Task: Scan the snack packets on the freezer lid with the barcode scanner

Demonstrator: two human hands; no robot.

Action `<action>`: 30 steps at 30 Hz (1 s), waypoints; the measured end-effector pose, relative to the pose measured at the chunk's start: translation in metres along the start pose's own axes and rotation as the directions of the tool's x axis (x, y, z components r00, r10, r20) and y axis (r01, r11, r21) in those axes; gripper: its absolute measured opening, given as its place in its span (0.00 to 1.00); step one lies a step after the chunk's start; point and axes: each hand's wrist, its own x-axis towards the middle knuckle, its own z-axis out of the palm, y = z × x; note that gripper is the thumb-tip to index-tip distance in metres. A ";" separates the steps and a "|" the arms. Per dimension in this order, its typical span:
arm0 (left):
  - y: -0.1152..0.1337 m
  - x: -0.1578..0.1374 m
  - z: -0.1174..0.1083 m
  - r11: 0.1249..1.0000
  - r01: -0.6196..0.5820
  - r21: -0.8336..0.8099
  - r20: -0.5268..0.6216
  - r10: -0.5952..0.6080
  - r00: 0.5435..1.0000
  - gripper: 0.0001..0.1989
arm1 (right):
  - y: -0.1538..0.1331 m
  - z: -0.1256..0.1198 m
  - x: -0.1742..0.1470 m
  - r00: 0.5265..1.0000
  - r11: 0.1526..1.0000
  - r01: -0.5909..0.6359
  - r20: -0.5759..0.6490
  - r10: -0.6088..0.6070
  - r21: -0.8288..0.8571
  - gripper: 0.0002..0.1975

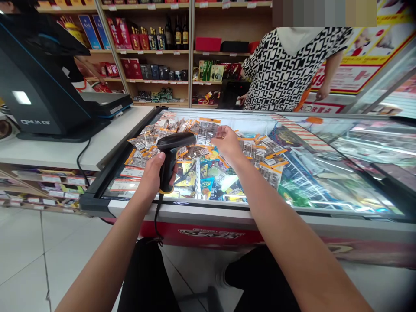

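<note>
My left hand (pixel 155 174) is wrapped round the handle of a black barcode scanner (pixel 176 139), whose head points right. A cable hangs from the scanner's base. My right hand (pixel 230 144) pinches a small clear packet (pixel 207 131) with an orange top strip and a printed label, held just in front of the scanner's head. Beneath both hands, many similar packets (pixel 146 142) lie in a loose heap on the freezer's glass top. To the right of my right hand is another group of orange-edged packets (pixel 264 151).
The chest freezer (pixel 208 210) has colourful bags under its glass. A black checkout scale (pixel 48 86) stands on the white counter (pixel 107 145) at left. Behind the freezer, a person in a patterned shirt (pixel 286 69) stands before stocked shelves (pixel 156 52). Another person is partly visible at far left.
</note>
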 end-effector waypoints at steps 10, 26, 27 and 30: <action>0.006 -0.001 0.004 1.000 -0.011 0.004 -0.025 0.011 1.000 0.28 | -0.004 0.004 -0.009 0.987 0.994 0.069 0.152 -0.056 -0.081 0.17; 0.000 0.000 0.000 0.999 -0.020 -0.025 -0.053 0.019 0.998 0.24 | 0.007 -0.078 0.018 0.940 0.797 -0.142 -0.333 -0.078 -0.587 0.19; 0.000 0.000 0.000 0.999 -0.024 -0.022 -0.051 0.023 0.998 0.24 | 0.008 -0.076 0.016 0.932 0.766 -0.134 -0.342 -0.118 -0.629 0.19; 0.001 0.000 0.000 1.000 -0.025 -0.015 -0.044 0.024 0.999 0.24 | 0.009 -0.054 0.010 0.947 0.718 0.038 -0.204 -0.248 -0.695 0.17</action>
